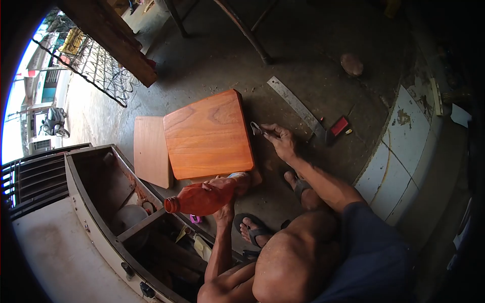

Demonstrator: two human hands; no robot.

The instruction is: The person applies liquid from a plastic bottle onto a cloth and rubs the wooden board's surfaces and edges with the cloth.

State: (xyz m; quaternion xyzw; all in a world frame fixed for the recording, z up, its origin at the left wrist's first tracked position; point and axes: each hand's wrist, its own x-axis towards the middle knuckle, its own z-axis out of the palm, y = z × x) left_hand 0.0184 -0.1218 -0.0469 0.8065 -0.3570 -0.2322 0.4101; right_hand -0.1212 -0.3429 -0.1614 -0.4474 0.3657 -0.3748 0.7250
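Note:
My left hand (223, 211) is closed around a reddish-orange plastic bottle (199, 198). The bottle lies tilted, its uncapped mouth pointing left. Just beyond it is a glossy orange-brown wooden panel (208, 136) with clipped corners. A paler board (150, 146) lies against the panel's left side. To the right of the panel, my right hand (283, 142) pinches a small dark, curved piece with a pale edge (256, 128); its kind is too small to tell. That piece is close to the panel's right edge.
A metal ruler (293, 101) lies on the floor beside a small red-and-black object (339, 125). A cart with open compartments (91, 222) stands at the left, a pink item (195, 218) by its edge. Wooden legs (242, 30) and a stone (351, 64) are farther back.

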